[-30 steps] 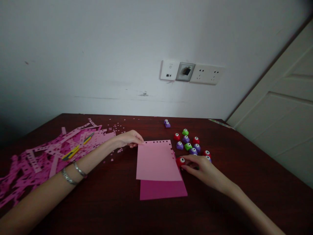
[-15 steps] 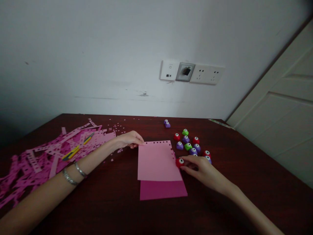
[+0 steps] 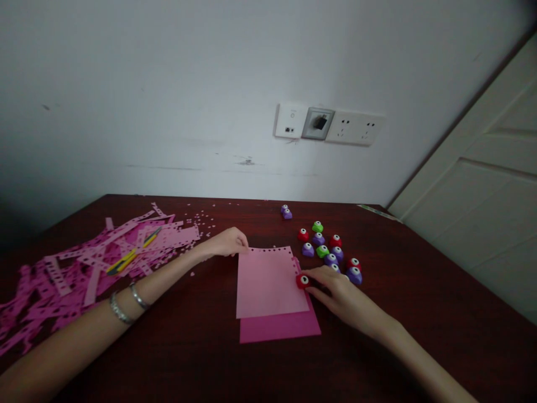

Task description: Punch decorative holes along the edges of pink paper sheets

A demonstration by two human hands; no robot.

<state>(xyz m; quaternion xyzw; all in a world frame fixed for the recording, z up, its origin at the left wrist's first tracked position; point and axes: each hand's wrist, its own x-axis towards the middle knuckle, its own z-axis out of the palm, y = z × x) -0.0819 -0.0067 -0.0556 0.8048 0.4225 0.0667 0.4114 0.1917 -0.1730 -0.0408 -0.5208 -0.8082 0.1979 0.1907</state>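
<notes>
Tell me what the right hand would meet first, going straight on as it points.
Past the red eye-topped piece it holds, the right hand would probably meet the light pink sheet, whose right edge the piece overlaps in view; depth there is unclear.

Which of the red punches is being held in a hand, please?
The red punch at the right edge of the light pink sheet, in the right hand; the other red punches stand on the table, unheld.

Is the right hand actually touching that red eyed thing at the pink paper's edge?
Touching: in the head view, the right hand grips the red eyed thing, with no gap visible.
</notes>
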